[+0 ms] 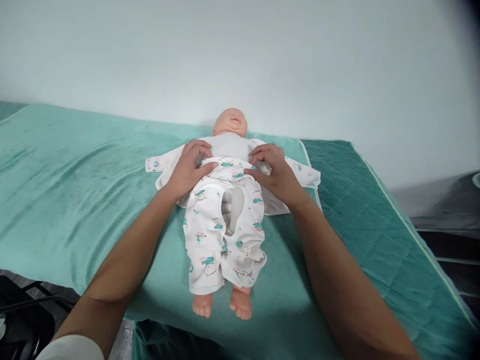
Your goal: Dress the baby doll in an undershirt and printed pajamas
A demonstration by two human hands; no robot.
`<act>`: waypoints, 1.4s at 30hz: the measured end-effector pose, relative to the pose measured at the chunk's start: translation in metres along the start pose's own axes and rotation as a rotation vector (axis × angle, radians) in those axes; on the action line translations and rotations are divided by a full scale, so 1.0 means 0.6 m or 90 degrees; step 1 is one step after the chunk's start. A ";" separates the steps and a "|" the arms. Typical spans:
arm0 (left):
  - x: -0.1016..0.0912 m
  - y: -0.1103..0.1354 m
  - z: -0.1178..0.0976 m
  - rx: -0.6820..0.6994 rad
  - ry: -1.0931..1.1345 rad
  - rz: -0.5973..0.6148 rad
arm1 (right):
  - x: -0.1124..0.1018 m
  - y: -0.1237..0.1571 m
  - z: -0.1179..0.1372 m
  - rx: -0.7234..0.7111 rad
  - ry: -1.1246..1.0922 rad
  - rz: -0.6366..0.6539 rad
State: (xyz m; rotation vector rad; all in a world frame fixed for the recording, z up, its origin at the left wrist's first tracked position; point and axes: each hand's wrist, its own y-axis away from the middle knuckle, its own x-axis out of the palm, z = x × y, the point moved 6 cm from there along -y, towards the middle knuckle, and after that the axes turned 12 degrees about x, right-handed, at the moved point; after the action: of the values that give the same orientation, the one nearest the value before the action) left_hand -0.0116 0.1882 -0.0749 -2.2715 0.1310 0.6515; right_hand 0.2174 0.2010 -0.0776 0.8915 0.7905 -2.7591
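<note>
A baby doll (230, 121) lies on its back, head toward the wall and bare feet toward me. It wears white split-crotch pants (204, 240) printed with small teal figures. A matching long-sleeved top (302, 171) is spread open under it, sleeves out to both sides. My left hand (191, 167) pinches the pants' waistband at the left of the doll's belly, thumb in front. On the other side, my right hand (275, 172) grips the same waistband between thumb and fingers. White cloth (230, 145) covers the doll's chest above the waistband.
A light teal blanket (75, 185) lies under the doll, over a darker quilted cover (360, 215) that shows on the right. A pale wall (240, 55) rises directly behind the doll's head. Black objects (22, 320) stand on the floor at the lower left.
</note>
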 end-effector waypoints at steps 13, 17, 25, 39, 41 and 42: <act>0.015 -0.059 0.069 -0.162 0.002 -0.024 | 0.034 -0.072 -0.042 0.140 0.034 0.007; 0.020 -0.077 0.105 -0.223 0.035 -0.004 | 0.044 -0.106 -0.080 0.213 -0.001 -0.010; 0.024 -0.067 0.098 -0.207 0.025 0.009 | 0.044 -0.092 -0.094 0.225 -0.042 -0.060; 0.027 -0.105 0.146 -0.189 -0.021 -0.017 | 0.036 -0.136 -0.124 0.156 0.153 -0.082; 0.029 -0.108 0.155 -0.197 -0.040 -0.021 | 0.037 -0.143 -0.131 0.171 0.154 -0.098; 0.030 -0.108 0.156 -0.199 -0.049 -0.021 | 0.038 -0.143 -0.132 0.183 0.152 -0.102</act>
State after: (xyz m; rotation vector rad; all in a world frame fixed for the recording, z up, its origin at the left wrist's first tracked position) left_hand -0.0166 0.3014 -0.0968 -2.5361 -0.0500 0.7866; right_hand 0.2149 0.3164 -0.1074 1.2813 0.5242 -2.9965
